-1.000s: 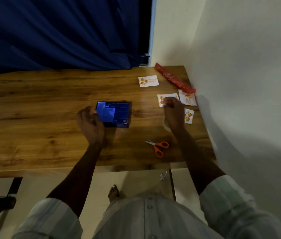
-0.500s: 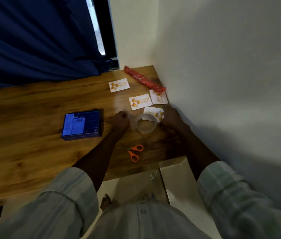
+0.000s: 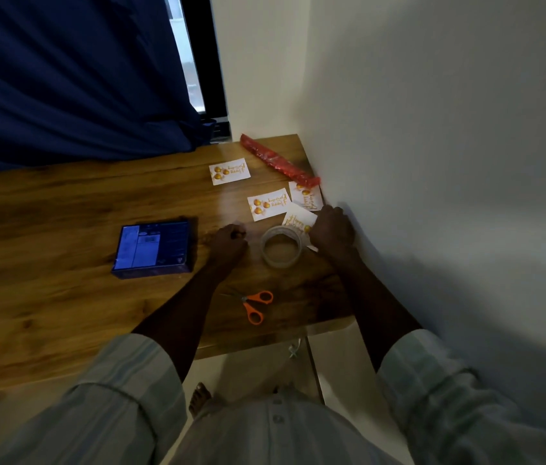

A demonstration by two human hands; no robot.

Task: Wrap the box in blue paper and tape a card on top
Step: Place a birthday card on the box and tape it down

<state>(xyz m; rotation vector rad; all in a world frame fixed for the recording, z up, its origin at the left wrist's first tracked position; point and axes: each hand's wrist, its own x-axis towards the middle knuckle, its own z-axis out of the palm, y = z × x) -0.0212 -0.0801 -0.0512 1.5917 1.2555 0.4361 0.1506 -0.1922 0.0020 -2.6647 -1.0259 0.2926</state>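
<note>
The blue box [image 3: 153,248] lies flat on the wooden table [image 3: 47,297], left of both hands, with nothing touching it. A clear tape roll [image 3: 281,246] lies flat between my hands. My left hand [image 3: 229,243] is a closed fist just left of the roll, fingertips pinched together. My right hand [image 3: 332,229] rests knuckles-up against the roll's right side, on top of one birthday card [image 3: 298,220]; its fingers are hidden. Three more cards lie beyond: one [image 3: 268,203], one [image 3: 306,196] and one [image 3: 229,171].
Orange-handled scissors [image 3: 254,305] lie near the table's front edge, between my forearms. A red roll of paper [image 3: 276,160] lies diagonally at the back right corner. A white wall [image 3: 432,162] bounds the table's right side and a dark blue curtain [image 3: 63,78] hangs behind.
My view has swung right. My left hand left the box and moved beside the tape roll. My right hand set the roll down on the table and stays at its right side.
</note>
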